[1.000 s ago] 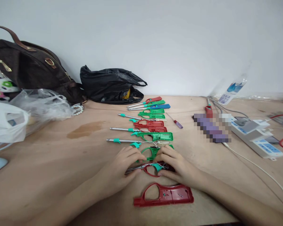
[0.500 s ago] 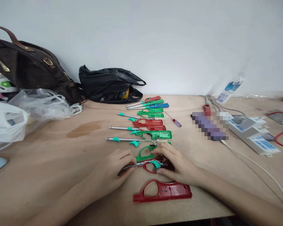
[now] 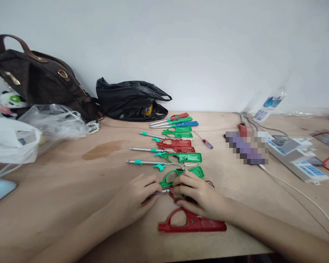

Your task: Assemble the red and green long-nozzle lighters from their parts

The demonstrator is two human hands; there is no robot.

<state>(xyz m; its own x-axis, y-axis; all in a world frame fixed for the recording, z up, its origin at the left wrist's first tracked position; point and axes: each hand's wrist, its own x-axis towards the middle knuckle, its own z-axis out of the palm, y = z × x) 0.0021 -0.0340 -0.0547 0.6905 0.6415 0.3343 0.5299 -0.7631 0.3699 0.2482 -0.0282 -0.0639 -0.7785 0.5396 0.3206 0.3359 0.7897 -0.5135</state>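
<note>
My left hand [image 3: 135, 195] is closed round the metal barrel [image 3: 165, 191] of a red gas lighter taken apart. Over that lighter's red casing half [image 3: 210, 183] my right hand [image 3: 199, 191] is curled, fingertips at its front end where the barrel enters; the hand hides most of it. Nearest me lies another red casing half [image 3: 211, 224], inner side up, with a small metal piece in its grip. Just beyond my hands is a green casing half [image 3: 196, 172]. A loose barrel [image 3: 146, 163] with a teal trigger [image 3: 159, 167] lies farther off.
Beyond lie more opened lighters, whole lighters [image 3: 186, 124] and a screwdriver [image 3: 207, 143]. A black plastic bag [image 3: 126, 100], a brown backpack [image 3: 44, 80] and white bags [image 3: 13, 146] stand left. To the right are a power strip [image 3: 298, 160], cables and a bottle [image 3: 270, 106].
My right hand has shifted left and its fingers have closed over the teal trigger and wires, which showed before. My left hand keeps its hold on the barrel. The view has shifted slightly.
</note>
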